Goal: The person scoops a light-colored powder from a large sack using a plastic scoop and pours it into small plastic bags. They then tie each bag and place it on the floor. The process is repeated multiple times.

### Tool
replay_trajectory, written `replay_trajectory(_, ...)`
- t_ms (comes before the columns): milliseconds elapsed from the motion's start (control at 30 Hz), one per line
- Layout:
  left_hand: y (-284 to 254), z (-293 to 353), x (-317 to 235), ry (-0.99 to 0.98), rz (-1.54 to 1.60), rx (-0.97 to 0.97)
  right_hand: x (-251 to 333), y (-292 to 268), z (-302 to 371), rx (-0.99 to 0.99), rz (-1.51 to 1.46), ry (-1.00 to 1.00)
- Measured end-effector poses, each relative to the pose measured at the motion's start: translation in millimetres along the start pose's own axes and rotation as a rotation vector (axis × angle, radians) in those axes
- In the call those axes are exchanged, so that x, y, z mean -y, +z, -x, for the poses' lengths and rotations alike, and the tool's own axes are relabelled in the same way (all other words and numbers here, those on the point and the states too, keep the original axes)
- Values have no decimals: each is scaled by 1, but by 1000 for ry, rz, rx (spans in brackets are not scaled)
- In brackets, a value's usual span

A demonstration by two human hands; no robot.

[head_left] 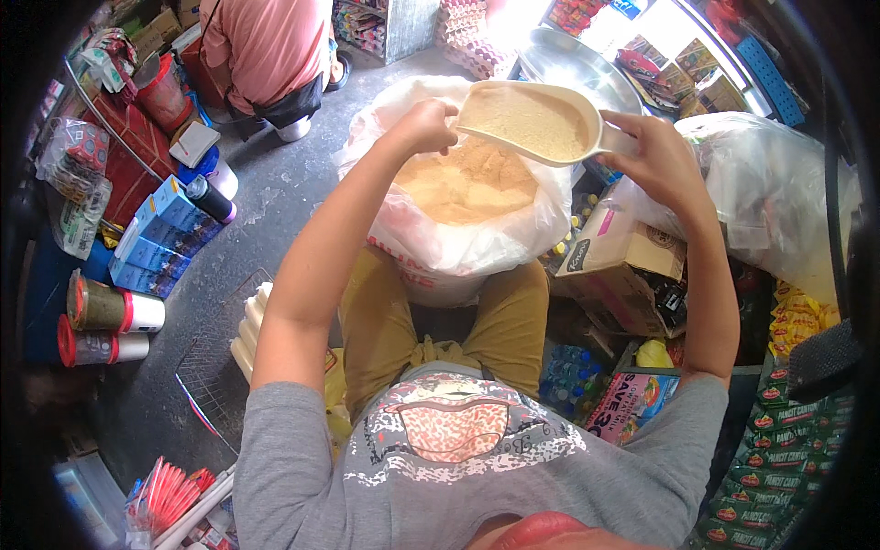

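You're seemingly scooping, right hand (662,161) gripping the scoop (595,131) at three o'clock, left hand (424,126) at nine, grip unclear; next, keep level.

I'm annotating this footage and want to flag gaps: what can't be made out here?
Head view, hidden: some tan powder in the white sack, behind the scoop.
Head view, hidden: the wearer's feet, behind the thighs and sack.
Head view, cut off: the head of the person in pink, by the top edge.
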State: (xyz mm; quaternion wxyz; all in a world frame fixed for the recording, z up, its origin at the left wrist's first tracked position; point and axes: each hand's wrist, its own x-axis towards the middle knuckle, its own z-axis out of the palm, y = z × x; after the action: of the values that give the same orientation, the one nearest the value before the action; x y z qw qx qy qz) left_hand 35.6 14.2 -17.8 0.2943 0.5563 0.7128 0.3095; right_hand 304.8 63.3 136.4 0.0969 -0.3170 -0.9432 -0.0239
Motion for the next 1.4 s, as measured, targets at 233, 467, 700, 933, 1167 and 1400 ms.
replay_trajectory(233,-2,-1,5,40,360,81,16,-9,-29,-113,295,-230)
replay_trajectory(467,-6,10,12,29,497,116,47,-25,-61,82,423,-212)
replay_trajectory(700,-10,20,5,-36,449,117,82,-43,-79,290,392,-205)
replay_trajectory(933,-12,20,21,-74,347,49,131,-41,-27,-168,359,-59)
replay_trajectory(1167,-18,-11,46,-114,103,2,52,188,-22,267,275,164)
replay_trajectory(1400,-40,42,9,22,254,-161,34,193,-49,353,15,197)
